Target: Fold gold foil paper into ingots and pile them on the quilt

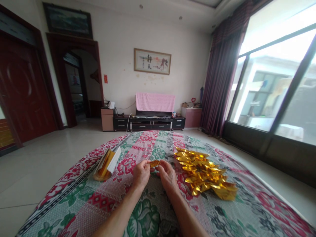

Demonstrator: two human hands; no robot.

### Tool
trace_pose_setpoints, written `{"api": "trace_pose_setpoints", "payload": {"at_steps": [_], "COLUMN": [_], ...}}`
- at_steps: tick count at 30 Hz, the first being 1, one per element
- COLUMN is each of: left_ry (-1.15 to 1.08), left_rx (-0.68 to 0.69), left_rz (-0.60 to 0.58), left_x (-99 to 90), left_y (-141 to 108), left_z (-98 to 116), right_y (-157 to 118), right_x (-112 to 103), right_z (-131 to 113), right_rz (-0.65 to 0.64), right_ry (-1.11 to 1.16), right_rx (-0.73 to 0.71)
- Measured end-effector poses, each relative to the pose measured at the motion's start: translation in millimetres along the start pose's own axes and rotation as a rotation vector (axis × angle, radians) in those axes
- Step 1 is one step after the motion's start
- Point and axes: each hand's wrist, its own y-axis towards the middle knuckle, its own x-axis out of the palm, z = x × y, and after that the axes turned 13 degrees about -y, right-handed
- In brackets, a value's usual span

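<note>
Between my two hands is a small folded piece of gold foil [154, 163], held just above the patterned cloth. My left hand [142, 172] pinches its left end, fingers closed. The right end sits between the thumb and fingers of my right hand [168, 174], also closed. To the right, several folded gold foil pieces [204, 171] lie in an overlapping row on the cloth. A curled stack of gold and white sheets [107, 164] rests to the left of my hands.
A flowered cloth [145, 214] covers the surface under my hands. Beyond it stand a low black cabinet [144, 126] and a screen draped with a pink cloth [155, 102]. Purple curtains [218, 72] and large windows are on the right, a red door [24, 79] on the left.
</note>
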Motion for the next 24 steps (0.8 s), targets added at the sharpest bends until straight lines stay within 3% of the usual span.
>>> {"api": "trace_pose_setpoints", "payload": {"at_steps": [7,11,16,20,24], "left_ry": [-0.119,0.008,-0.017,0.045,0.112], "left_rx": [-0.173,-0.128,-0.124,-0.045,0.054], "left_rz": [-0.018,-0.008,0.004,0.023,-0.045], "left_x": [0.8,-3.2,-4.7,-2.4,0.3], "left_y": [4.9,4.5,2.9,2.0,0.1], "left_z": [-5.4,-3.4,0.7,1.5,0.4], "right_y": [1.9,2.6,-1.0,-2.6,-2.2], "right_x": [0.8,0.3,-2.0,-0.5,1.1], "right_z": [6.1,8.1,3.5,1.7,1.4], "right_rz": [0.006,0.105,0.221,0.138,0.089], "right_ry": [-0.040,-0.138,-0.335,-0.336,-0.268], "right_rx": [-0.051,-0.094,-0.146,-0.180,-0.203]}}
